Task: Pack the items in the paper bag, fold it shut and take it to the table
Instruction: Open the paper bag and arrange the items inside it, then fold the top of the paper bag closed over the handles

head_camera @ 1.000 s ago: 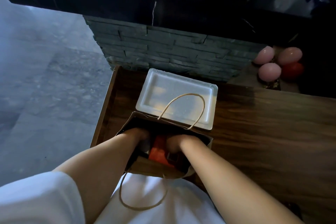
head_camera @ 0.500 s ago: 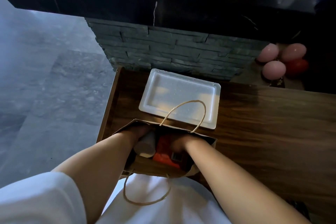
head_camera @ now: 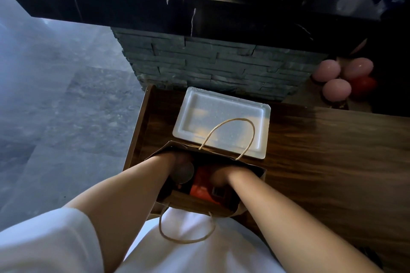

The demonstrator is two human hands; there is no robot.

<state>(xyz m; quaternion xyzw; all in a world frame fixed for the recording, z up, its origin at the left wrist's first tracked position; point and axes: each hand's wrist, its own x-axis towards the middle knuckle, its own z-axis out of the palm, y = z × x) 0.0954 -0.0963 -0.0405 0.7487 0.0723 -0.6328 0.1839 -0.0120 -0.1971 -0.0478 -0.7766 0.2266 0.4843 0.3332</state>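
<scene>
Both hands are down inside the open bag (head_camera: pixel 195 203), which stands at the near left edge of the wooden counter (head_camera: pixel 332 162). Over the last second the pale round cup (head_camera: pixel 182 173) has come up into view under the left hand (head_camera: pixel 177 160); a second ago only the red box (head_camera: pixel 203 186) showed between the wrists. The cup now sits beside the box, toward the left wall of the bag, and the left hand rests on or around its top. The right hand (head_camera: pixel 221 176) is pressed down on the far end of the red box. The fingers of both hands are hidden by the bag and the things in it, so I cannot tell whether they grip or merely steady.

The bag has barely shifted, its far handle (head_camera: pixel 230 135) arching over the white foam tray (head_camera: pixel 221 122), which lies empty just behind it. The near handle (head_camera: pixel 186 232) hangs off the counter edge toward the person.

My reading: the items are being settled side by side, so packing is nearly done. Folding the top and carrying the bag are yet to come, and both hands must come out first.
</scene>
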